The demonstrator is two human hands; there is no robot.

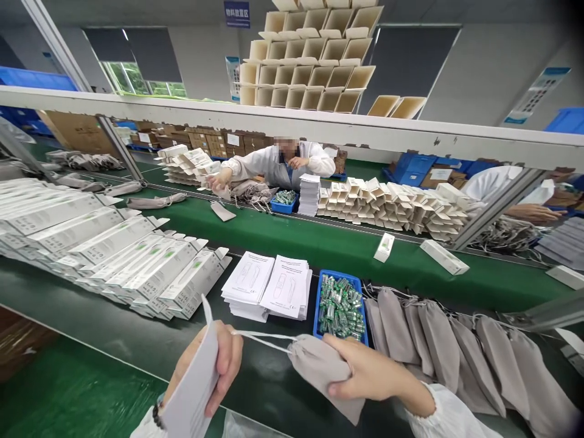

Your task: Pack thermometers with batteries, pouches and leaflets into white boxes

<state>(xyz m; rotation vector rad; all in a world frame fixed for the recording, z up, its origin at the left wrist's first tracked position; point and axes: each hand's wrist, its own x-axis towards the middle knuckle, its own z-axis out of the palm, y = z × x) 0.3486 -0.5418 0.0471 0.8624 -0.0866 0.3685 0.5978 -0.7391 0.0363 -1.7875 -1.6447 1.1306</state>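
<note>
My left hand [223,365] is closed on a folded white leaflet [194,377] and also pinches the white drawstring [264,336] of a grey pouch. The pouch [322,371] is in my right hand [369,368], fingers wrapped round it; its gathered neck points left and the string is stretched between my hands. Beyond them are two stacks of printed manuals [267,286] and a blue tray [360,283] of green-and-silver batteries. More grey pouches [438,340] lie in a row to the right.
White boxes [150,267] are piled on the left. Past the table a green conveyor [274,237] carries several boxes. A person in white [287,167] works across it, another person's arm [531,210] shows at right. Open cartons [310,76] stand on the overhead shelf [283,125].
</note>
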